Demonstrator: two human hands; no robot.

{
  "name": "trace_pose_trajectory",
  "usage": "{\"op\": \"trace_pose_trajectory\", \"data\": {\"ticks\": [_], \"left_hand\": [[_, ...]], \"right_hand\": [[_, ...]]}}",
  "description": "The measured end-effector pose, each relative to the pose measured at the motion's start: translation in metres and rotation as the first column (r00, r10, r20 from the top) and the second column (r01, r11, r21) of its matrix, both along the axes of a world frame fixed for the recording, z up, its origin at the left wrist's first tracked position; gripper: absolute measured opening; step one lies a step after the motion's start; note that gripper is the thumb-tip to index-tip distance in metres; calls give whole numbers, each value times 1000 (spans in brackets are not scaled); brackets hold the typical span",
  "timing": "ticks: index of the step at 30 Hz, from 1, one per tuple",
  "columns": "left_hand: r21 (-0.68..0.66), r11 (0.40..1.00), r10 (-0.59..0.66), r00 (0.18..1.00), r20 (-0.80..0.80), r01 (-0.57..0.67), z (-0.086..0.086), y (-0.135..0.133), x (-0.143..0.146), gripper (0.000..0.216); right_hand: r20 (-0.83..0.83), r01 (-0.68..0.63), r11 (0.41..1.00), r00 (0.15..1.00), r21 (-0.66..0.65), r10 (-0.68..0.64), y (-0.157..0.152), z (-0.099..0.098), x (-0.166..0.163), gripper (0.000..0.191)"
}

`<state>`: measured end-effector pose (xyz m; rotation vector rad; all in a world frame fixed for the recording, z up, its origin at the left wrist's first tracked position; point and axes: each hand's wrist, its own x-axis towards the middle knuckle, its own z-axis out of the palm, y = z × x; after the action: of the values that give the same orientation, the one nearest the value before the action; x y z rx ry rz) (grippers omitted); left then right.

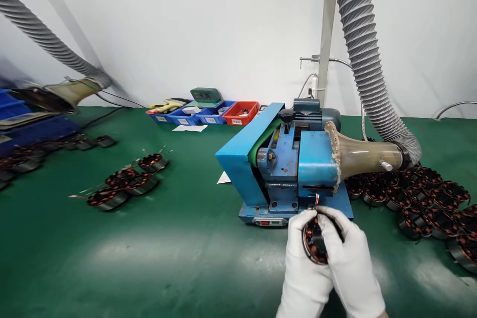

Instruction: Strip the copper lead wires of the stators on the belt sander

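Fingers (329,232), both hands, white-gloved: bent and grasping one wire-wound ring (314,243). Left hand (303,261): cupped along the ring's left rim, fingertips at its top. Right hand (348,251): laid over the ring's right side, fingertips meeting the left's at the top.

Ring, one: between the two sets of fingers, on edge, face toward the wearer. Hand nearer: neither; both touch it.

Wire ends (317,200), one bunch, bare copper: standing up from between the fingertips, long axis near upright in view, tips pointing away from the fingers. Relation of most account: tips to slot (316,187), which lies just beyond them in the front of the blue machine (311,154). Contact of tips with slot: cannot tell.

Hose (367,49), grey, ribbed: above and right of the fingers, joined to the machine by a funnel (363,156).

Further rings, many (421,194): right of the fingers, beside the machine. Further rings, small group (139,184): well left of the fingers, on the green table (194,263).
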<state>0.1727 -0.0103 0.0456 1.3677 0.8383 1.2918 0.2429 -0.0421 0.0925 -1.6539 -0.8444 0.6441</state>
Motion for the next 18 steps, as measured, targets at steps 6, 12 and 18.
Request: {"op": "trace_pose_trajectory", "data": {"ticks": [6, 12, 18], "left_hand": [[-132, 991, -11, 999, 40, 17, 19, 25, 16, 43], [-119, 992, -42, 999, 28, 45, 30, 32, 20, 45], [-132, 988, -74, 997, 8, 75, 38, 25, 16, 46]], "right_hand": [[35, 51, 999, 998, 5, -51, 27, 2, 12, 28], [43, 64, 998, 997, -9, -63, 33, 10, 17, 30], [67, 97, 995, 993, -26, -95, 25, 15, 13, 28]]}}
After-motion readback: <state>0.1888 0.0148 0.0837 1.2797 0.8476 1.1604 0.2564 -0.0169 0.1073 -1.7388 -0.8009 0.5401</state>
